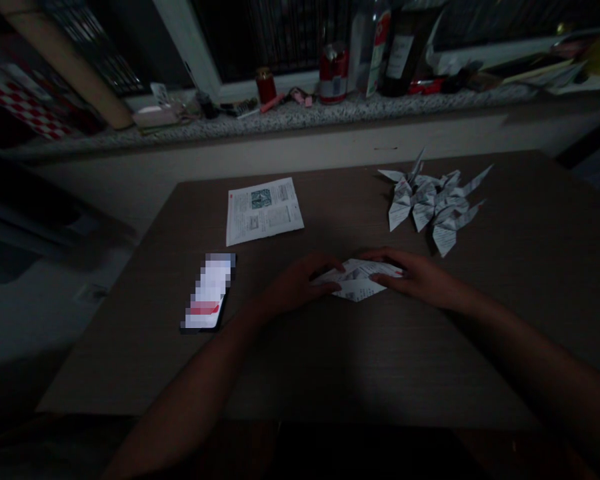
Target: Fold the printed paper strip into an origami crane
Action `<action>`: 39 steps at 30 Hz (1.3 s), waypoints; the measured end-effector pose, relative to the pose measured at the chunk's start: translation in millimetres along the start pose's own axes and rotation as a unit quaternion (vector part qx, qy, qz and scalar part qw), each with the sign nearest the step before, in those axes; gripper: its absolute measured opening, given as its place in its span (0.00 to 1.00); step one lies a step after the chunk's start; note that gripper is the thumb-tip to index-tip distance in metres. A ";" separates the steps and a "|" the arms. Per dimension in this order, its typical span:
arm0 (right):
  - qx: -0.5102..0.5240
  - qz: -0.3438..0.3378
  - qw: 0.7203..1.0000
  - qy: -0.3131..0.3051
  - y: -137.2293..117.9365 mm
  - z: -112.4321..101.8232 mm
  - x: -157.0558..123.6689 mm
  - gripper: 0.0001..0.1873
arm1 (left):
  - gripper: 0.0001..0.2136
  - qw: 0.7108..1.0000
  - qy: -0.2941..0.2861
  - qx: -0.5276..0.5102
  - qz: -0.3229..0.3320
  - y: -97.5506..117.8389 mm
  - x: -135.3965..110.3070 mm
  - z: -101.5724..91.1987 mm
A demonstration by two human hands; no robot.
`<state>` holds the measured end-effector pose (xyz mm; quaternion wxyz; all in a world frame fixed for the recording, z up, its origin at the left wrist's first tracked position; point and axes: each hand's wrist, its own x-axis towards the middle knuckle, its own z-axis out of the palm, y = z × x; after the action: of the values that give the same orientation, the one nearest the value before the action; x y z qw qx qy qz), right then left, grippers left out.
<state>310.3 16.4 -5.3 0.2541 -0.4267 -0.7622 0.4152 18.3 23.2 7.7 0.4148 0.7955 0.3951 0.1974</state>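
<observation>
A partly folded sheet of printed paper [359,288] lies on the dark wooden table, wide and pointed at its two ends. My left hand [300,285] grips the left end, thumb on the near side and fingers on the far side. At the right end my right hand [425,280] holds it the same way, with the thumb across the upper layer. Some of the fingertips are hard to make out in the dim light. Several folded paper cranes [435,197] of the same printed paper stand grouped beyond my right hand.
A flat printed sheet [265,212] lies at the back left of the table [300,373]. Left of my left forearm is a lit phone [210,290], its screen blurred. Behind, cans, bottles and small items crowd the stone windowsill [260,127].
</observation>
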 end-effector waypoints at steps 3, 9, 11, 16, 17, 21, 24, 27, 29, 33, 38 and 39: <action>0.020 0.004 1.000 0.007 1.8 -0.5 -1.9 0.25 | 0.12 0.999 0.014 -0.026 -0.018 2.4 -0.1 -0.3; 0.075 0.015 0.997 0.011 0.6 2.5 -4.3 0.26 | 0.12 0.995 0.069 -0.064 -0.030 0.4 2.2 1.7; 0.095 0.029 0.995 -0.007 -3.1 2.0 -5.2 0.30 | 0.12 0.993 0.094 -0.065 -0.031 -1.2 3.0 1.5; 0.121 0.054 0.991 -0.019 -13.9 -2.7 -4.1 0.32 | 0.11 0.993 0.095 -0.067 -0.033 -1.6 1.3 1.8; 0.130 0.067 0.989 -0.011 -15.9 -2.7 -2.7 0.31 | 0.11 0.993 0.088 -0.071 -0.031 -0.6 0.6 2.6; 0.137 0.094 0.986 -0.016 -21.0 3.4 5.4 0.29 | 0.12 0.994 0.071 -0.082 -0.035 6.6 -0.5 7.2; 0.124 0.098 0.986 -0.057 -20.2 11.5 9.5 0.25 | 0.14 0.992 0.072 -0.094 -0.044 11.4 0.8 9.4; 0.141 0.109 0.982 -0.065 -17.0 18.5 9.3 0.23 | 0.17 0.989 0.091 -0.100 -0.061 14.2 2.5 9.2; 0.149 0.116 0.980 -0.060 -15.6 21.7 7.9 0.22 | 0.17 0.986 0.113 -0.097 -0.076 15.3 3.2 8.9; 0.157 0.117 0.980 -0.030 -15.3 25.9 5.2 0.20 | 0.14 0.976 0.126 -0.141 -0.108 13.3 4.6 11.9; 0.163 0.111 0.980 -0.005 -17.4 28.5 2.8 0.17 | 0.17 0.949 0.134 -0.256 -0.124 1.6 7.3 21.4; 0.160 0.110 0.981 0.002 -17.7 28.6 2.4 0.17 | 0.17 0.944 0.133 -0.276 -0.126 -0.3 7.6 23.0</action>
<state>280.1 1.5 -5.2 0.2731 -0.4626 -0.6340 0.5563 37.5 17.8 -5.9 0.5835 0.5601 0.4735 0.3488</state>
